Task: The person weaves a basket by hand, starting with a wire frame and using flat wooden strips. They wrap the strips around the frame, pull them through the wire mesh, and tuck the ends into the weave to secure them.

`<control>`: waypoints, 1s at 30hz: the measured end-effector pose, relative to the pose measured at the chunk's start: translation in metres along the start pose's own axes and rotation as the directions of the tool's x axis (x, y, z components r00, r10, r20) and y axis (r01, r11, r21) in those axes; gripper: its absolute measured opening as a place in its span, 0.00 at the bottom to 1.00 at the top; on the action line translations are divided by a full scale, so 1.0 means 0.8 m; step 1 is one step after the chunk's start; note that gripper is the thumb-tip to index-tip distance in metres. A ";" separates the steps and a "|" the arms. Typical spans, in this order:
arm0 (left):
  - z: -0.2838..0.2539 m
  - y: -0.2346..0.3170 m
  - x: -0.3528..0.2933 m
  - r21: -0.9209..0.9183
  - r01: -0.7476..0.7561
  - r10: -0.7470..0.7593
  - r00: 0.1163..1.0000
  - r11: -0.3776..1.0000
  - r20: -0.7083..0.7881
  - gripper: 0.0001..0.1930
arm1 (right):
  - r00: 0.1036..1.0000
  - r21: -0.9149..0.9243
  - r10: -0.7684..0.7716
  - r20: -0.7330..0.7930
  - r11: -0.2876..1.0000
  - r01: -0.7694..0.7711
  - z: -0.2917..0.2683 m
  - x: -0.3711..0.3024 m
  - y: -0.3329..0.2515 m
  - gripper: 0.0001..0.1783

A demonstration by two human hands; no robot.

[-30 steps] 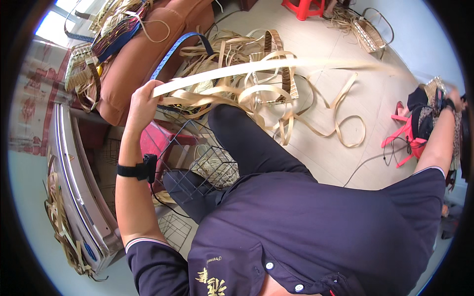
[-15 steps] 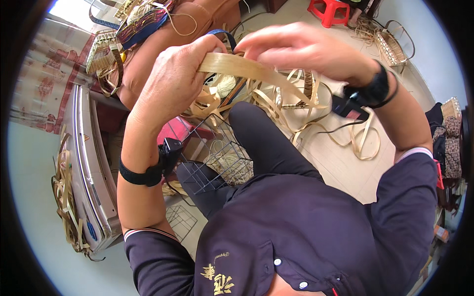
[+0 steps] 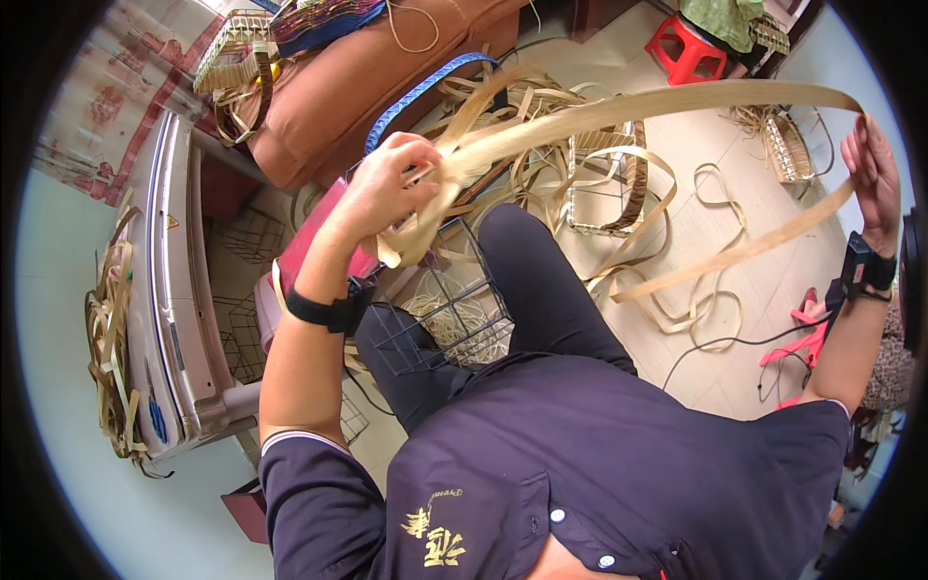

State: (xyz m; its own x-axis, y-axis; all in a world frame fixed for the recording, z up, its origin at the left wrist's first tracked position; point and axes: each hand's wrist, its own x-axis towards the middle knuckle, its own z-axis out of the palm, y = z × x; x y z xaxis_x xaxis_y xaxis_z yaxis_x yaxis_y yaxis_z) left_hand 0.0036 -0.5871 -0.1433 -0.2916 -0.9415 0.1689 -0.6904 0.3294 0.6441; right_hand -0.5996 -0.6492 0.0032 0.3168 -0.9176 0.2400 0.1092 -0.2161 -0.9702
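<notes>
My left hand [image 3: 391, 188] is closed around pale flat strips bunched near the top of a black wire basket frame [image 3: 488, 280]. From there a long tan strip [image 3: 657, 104] arcs far out to my right hand [image 3: 873, 179], whose fingers are closed on it. Past those fingers the strip's free end [image 3: 739, 261] doubles back toward the middle. A blue wrapped handle [image 3: 420, 92] curves up behind my left hand; what it joins is hidden. The wire frame rests at my legs, with thin pale strands [image 3: 449, 314] showing through it.
A partly woven basket [image 3: 628, 198] stands on the floor among loose strips [image 3: 541, 106]. Beyond are an orange-brown sofa [image 3: 329, 106], a red stool [image 3: 686, 53] and another basket [image 3: 788, 150]. Strips hang beside a pale appliance [image 3: 159, 319] at left. A dark cable [image 3: 710, 348] crosses the floor.
My right hand has swung far out to the right, drawing the strip into a long arc. My left hand has moved lower and slightly right, and the blue handle shows more fully.
</notes>
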 end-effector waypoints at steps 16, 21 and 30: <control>-0.163 -0.177 -0.110 -0.947 0.027 -0.724 0.652 0.320 -0.226 0.13 | 0.564 0.247 0.199 -0.802 0.969 0.010 -0.305 -0.053 0.189 0.07; -0.191 -0.263 -0.155 -0.979 -0.199 -0.826 0.547 0.032 -0.139 0.19 | 0.185 -0.030 -0.010 -0.983 0.994 -0.107 -0.456 -0.151 0.168 0.06; -0.153 -0.089 -0.053 0.398 0.589 -0.633 0.774 0.704 -0.025 0.26 | 0.936 -0.468 0.326 -0.132 0.812 -0.348 -0.080 -0.036 0.050 0.23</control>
State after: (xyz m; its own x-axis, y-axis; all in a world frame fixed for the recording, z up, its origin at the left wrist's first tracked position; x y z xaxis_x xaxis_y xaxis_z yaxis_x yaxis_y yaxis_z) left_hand 0.1459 -0.5792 -0.1049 0.2280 -0.9388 -0.2582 -0.9210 -0.2940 0.2558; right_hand -0.6649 -0.6526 -0.0447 0.2080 -0.9735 -0.0953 -0.4629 -0.0121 -0.8863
